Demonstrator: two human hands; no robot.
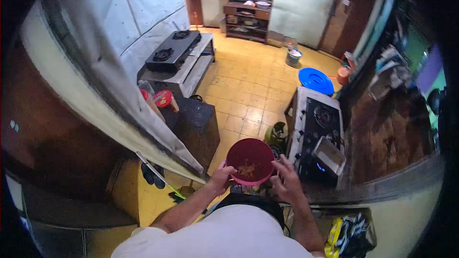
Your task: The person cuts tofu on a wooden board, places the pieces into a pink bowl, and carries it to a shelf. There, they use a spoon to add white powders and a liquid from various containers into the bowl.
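A dark pink plastic tub (250, 150) is held in front of my body, tilted so its inside faces me. Brown crumbly bits (246, 169) lie at its bottom. My left hand (221, 177) grips the left rim, with the thumb over the edge. At the right side, my right hand (287, 180) has its fingers against the rim; part of its grip is hidden.
A two-burner stove (174, 50) stands on a table at left. On the right, another stove (318, 129) carries a rectangular pan (330, 155) beside a blue flame. A green gas cylinder (276, 134), a blue lid (315, 81) and a broom (162, 177) are nearby.
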